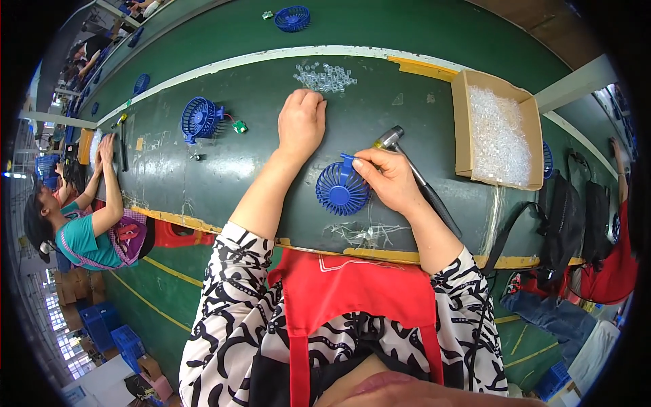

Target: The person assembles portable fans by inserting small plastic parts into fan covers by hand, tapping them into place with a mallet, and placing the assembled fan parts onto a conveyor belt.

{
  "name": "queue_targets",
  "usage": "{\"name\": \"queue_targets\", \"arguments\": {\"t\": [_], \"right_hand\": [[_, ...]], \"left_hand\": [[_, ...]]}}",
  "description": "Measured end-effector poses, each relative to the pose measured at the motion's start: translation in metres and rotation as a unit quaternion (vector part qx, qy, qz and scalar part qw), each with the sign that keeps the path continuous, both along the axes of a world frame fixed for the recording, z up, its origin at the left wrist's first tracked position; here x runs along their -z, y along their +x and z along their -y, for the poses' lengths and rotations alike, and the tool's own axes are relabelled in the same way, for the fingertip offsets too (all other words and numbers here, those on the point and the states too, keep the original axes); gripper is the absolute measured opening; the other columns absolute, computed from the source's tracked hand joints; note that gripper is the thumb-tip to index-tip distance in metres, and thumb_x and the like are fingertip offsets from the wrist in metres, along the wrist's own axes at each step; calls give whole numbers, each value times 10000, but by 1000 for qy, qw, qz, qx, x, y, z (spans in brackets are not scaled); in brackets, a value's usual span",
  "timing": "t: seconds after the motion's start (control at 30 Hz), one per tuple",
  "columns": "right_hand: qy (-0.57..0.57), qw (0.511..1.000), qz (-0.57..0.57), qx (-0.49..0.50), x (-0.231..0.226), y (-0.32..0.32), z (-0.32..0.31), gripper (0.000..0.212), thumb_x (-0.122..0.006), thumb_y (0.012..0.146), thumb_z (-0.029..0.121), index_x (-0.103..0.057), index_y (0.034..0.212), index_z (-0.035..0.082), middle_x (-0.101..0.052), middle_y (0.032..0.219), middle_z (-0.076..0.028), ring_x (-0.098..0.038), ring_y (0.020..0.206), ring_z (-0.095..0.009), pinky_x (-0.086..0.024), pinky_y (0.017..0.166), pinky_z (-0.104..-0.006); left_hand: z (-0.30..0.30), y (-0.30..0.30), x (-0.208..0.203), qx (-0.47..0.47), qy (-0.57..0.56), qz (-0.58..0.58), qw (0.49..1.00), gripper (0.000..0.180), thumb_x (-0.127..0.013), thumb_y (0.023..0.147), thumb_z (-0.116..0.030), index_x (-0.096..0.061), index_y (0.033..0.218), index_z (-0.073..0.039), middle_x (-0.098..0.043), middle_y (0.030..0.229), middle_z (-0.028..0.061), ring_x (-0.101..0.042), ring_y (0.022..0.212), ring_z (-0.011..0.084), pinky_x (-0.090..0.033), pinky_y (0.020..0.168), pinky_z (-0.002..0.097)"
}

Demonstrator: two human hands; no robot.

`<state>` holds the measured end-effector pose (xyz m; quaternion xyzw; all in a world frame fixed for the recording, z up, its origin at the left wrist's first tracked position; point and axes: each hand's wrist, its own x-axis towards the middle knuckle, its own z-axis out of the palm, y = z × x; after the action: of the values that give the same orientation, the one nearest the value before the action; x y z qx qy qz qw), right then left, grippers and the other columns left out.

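My right hand [390,178] pinches the short neck of a blue fan housing [342,190] between thumb and fingers. The round slatted housing lies on the dark green bench in front of me. My left hand [303,122] is closed, its knuckles at the near edge of a loose pile of small clear plastic pieces [325,76]. Its fingertips are hidden, so whatever they hold cannot be seen. A hammer [427,193] with a black grip lies slanting beside my right hand, its handle passing partly behind the wrist.
A cardboard box [463,129] full of clear pieces stands at the right. Left lies another blue fan housing [201,119] with a small green circuit board [240,127]. Beyond the bench's white edge, a blue housing [292,19] sits on a green belt. A co-worker [95,227] works at far left; black bags [563,214] hang right.
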<state>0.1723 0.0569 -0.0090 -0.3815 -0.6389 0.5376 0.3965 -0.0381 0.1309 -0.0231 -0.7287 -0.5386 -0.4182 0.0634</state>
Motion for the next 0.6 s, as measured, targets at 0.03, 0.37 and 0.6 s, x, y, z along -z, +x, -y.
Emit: {"name": "queue_targets", "arguments": {"t": [0.03,0.37,0.6], "right_hand": [[-1,1000,0,1,0,0,0,166,-652,925,123,-677,970,-35,-665,796,-61,-615,731,-113,-496,669,-268],[-72,997,-41,6,-9,7,-6,197,-649,943,143,-694,1013,-36,-660,806,9,-574,752,-56,-469,677,-220],[-96,989,-98,-49,-9,9,-2,199,-644,951,157,-703,996,-28,-659,813,16,-568,737,-45,-467,659,-212]], "left_hand": [[6,1,0,4,-10,11,1000,101,-707,787,-21,-656,875,-28,-618,803,125,-615,710,323,-515,655,381],[85,13,-39,107,-420,588,683,155,-688,884,-48,-697,1028,8,-695,855,56,-602,738,104,-504,722,243],[98,12,-39,164,-463,641,590,178,-672,902,-75,-682,1062,1,-709,913,88,-651,821,141,-518,772,266]]}}
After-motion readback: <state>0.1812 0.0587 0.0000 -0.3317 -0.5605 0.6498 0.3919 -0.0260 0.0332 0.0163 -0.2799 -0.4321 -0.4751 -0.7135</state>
